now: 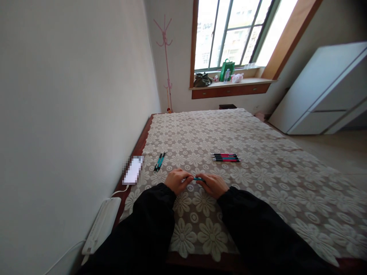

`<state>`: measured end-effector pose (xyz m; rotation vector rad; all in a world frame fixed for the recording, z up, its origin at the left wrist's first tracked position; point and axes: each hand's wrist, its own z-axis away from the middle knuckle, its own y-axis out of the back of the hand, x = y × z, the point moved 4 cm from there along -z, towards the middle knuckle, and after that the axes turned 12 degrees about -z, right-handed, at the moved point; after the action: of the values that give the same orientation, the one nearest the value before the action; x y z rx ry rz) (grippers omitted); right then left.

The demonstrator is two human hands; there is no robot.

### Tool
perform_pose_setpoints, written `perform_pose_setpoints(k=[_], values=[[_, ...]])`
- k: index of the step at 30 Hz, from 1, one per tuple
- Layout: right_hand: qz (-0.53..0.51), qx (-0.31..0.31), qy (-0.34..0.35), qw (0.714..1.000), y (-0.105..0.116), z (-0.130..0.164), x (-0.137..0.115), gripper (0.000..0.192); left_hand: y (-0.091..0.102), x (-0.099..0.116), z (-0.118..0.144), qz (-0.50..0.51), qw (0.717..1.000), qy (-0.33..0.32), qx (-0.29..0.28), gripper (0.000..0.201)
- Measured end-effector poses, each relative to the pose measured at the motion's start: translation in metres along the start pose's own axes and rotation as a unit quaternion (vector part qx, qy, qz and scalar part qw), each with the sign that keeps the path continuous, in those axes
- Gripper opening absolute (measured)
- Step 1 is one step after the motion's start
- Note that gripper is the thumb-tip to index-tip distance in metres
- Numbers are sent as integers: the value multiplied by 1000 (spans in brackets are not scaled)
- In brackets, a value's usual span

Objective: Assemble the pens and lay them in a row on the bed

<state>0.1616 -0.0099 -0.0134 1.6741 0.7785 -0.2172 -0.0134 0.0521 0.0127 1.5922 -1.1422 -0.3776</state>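
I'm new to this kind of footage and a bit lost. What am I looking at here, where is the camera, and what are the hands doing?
There is no machine: a person wears a camera on the head, looking forward and down, so you see their own black-sleeved arms. The left hand and right hand together hold a teal pen just above a bed's flowered lace cover. On the cover lie two more teal pens to the left and a row of red pens to the right. A blurred-out phone lies at the bed's left edge, near the wall.

L hand [178, 180], R hand [213, 185], gripping teal pen [198, 178]
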Motion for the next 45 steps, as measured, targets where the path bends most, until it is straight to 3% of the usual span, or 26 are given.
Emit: perform_pose_setpoints(k=[4, 10, 13, 15, 18, 22, 28, 34, 40, 45], values=[[8, 7, 13, 1000, 2, 1, -6, 30, -3, 1, 0, 7, 1000, -10, -3, 23], [23, -21, -38, 999, 5, -1, -11, 36, 9, 1, -3, -25, 999, -13, 30, 18], [20, -16, -63, 998, 6, -1, -7, 38, 35, -24, -1, -97, 982, 124, 105, 30], [17, -10, -69, 997, 6, -1, -3, 39, 53, -47, 6, -162, 941, 260, 141, 39], [14, -12, -66, 998, 4, 0, 0, 38, 67, -78, 19, -232, 880, 399, 113, 53], [13, -16, -68, 997, 3, 0, 0, 37, 65, -99, 30, -255, 839, 475, 69, 60], [4, -21, -71, 997, 3, 0, -1, 36, 53, -109, 34, -213, 842, 495, 6, 66], [2, -25, -68, 997, 3, 0, 0, 36, 53, -115, 38, -220, 830, 512, 20, 64], [-2, -13, -72, 997, 4, 0, -3, 36, 55, -111, 34, -229, 845, 483, 8, 67], [-1, -6, -73, 997, 4, 0, -3, 36, 54, -110, 35, -237, 840, 488, 20, 63]])
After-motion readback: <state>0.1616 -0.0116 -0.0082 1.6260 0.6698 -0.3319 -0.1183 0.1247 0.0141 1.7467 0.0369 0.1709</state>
